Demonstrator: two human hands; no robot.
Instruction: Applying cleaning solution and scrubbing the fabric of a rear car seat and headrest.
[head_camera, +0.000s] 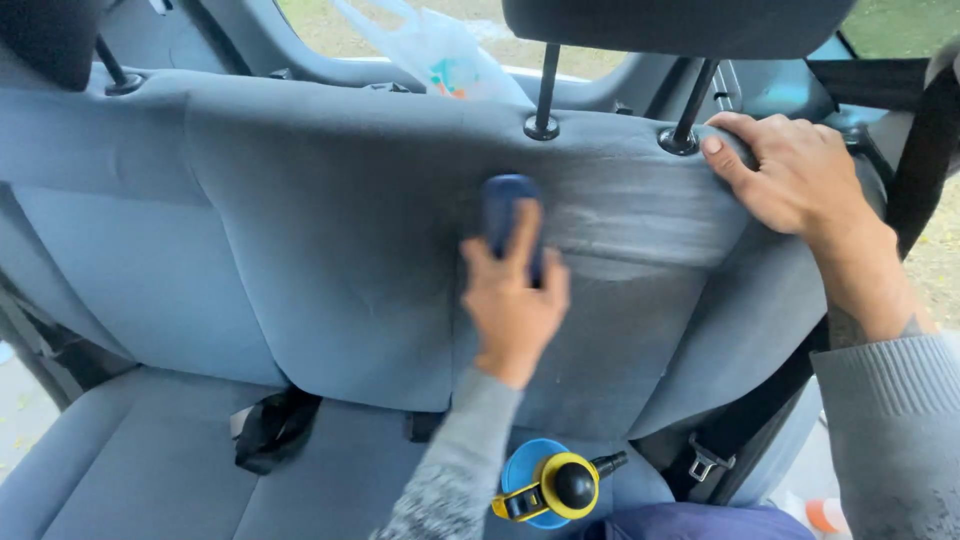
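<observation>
Grey cloth fills the view: the backrest of a car seat (330, 260), wide and upright, with the seat cushion (150, 470) below it and daylight through the window behind. Above the right hand, a headrest (680, 25) stands on two dark posts. Right hand (785, 170) lies open and flat over the top edge of the backrest, fingers spread beside the nearer post, clutching nothing. Left hand (512, 305) is curled around a dark blue brush (505, 215), which sticks up past its fingertips and presses against the cloth; the fabric to the right of that hand looks darker and streaked. Below the left wrist sits a blue bottle with a yellow-and-black pump top (555, 485). Lower left of it, a black belt buckle (275, 425) rests in the seat crease.
</observation>
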